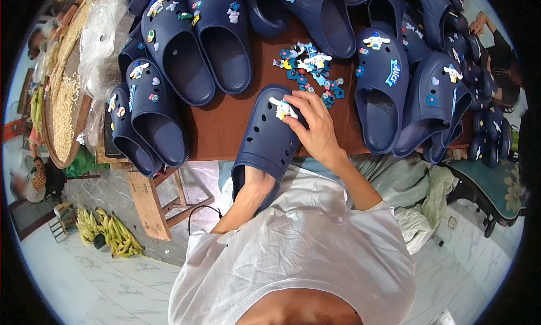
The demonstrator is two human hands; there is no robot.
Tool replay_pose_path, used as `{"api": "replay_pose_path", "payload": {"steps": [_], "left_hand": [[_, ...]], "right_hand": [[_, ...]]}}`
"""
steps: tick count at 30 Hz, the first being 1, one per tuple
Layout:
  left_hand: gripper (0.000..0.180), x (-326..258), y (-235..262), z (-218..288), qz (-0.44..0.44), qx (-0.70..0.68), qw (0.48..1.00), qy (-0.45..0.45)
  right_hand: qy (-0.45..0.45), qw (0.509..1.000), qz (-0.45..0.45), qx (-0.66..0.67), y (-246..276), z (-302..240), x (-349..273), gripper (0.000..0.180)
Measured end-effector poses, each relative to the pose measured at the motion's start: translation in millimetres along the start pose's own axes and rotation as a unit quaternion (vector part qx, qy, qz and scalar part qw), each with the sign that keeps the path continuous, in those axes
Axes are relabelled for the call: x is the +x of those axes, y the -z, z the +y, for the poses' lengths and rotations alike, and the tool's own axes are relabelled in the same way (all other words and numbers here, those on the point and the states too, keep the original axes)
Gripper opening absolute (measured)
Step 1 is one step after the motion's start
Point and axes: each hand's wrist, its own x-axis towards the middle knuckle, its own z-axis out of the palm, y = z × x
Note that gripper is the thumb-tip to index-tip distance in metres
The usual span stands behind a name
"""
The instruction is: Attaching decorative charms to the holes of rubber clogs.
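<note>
A navy clog [256, 139] with round holes tilts over the table's near edge, toe pointing away from me. My left hand [257, 184] is pushed into its opening and holds it from inside; the fingers are hidden. On the toe, a white long-eared character charm [280, 108] is pinched between the thumb and fingers of my right hand [311, 125]. Just beyond the toe lies a loose heap of small charms [315, 71], with blue flowers, swirls and white figures among them.
Decorated navy clogs [177, 54] crowd the left side of the brown-covered table [211, 130], and more clogs [382, 94] stand on the right. A round tray of pale grains [66, 108] and clear plastic bags [104, 49] are far left. Bananas [117, 235] lie on the floor. Other people are at both edges.
</note>
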Motion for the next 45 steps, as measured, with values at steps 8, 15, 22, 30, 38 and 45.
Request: {"api": "replay_pose_path", "payload": {"steps": [8,15,22,30,38,45], "left_hand": [[0.04,-9.4,-1.4,4.1,0.008,-0.033,0.999,-0.011],[0.041,-7.6,-5.5,2.7,0.016,-0.036,0.999,-0.018],[0.04,-6.3,-5.7,-0.3,0.006,-0.034,0.999,-0.021],[0.039,-7.1,-12.6,-0.6,0.031,-0.026,0.999,-0.015],[0.044,-13.3,6.4,-7.8,0.019,0.039,0.998,-0.039],[0.045,-20.9,1.8,-15.1,0.045,0.133,0.986,-0.09]], "right_hand": [[-0.115,0.988,0.099,-0.04,36.0,29.2,-25.2,0.023],[-0.145,0.985,0.061,-0.074,39.9,40.2,-38.5,0.013],[-0.067,0.984,0.002,-0.165,17.6,34.3,-16.8,0.026],[-0.058,0.985,-0.004,-0.162,9.2,48.0,-12.4,0.024],[-0.167,0.982,0.009,0.088,28.9,17.0,-31.5,0.014],[-0.197,0.956,-0.042,0.212,2.9,-4.8,-58.8,0.014]]}}
